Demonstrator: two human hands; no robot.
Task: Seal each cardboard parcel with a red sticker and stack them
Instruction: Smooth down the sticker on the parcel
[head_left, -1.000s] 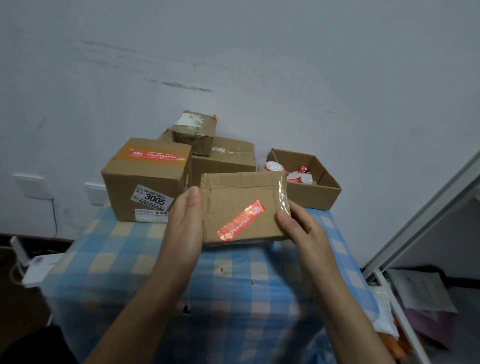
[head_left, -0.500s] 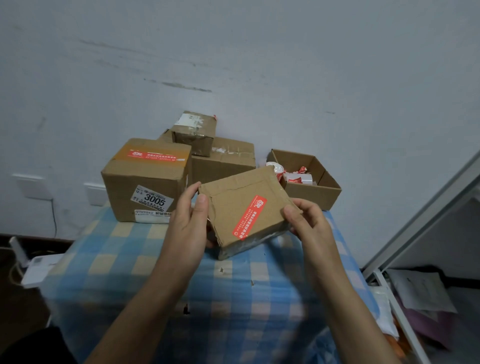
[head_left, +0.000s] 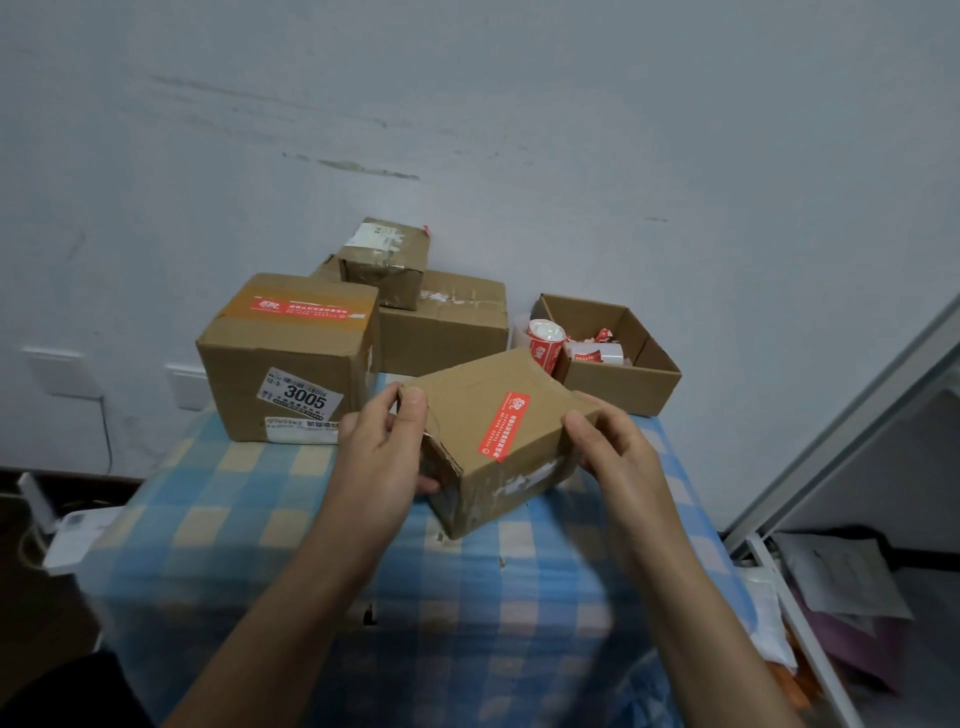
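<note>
Holding a small parcel between them, both hands keep it tilted over the blue-and-cream checked tablecloth. The left hand curls round its left corner with the thumb on top, and the right hand pinches its right edge. A red sticker lies slantwise across the parcel's top face (its white writing is too small to read).

Taking the parcel as the dial's centre, a big box sits at ten o'clock. It bears a long red strip across its top seam and a white label printed "3005". At twelve o'clock a medium box carries a little box on top, taped and with a torn white label. At two o'clock an open box holds a sticker roll printed red and white, plus red scraps.
</note>
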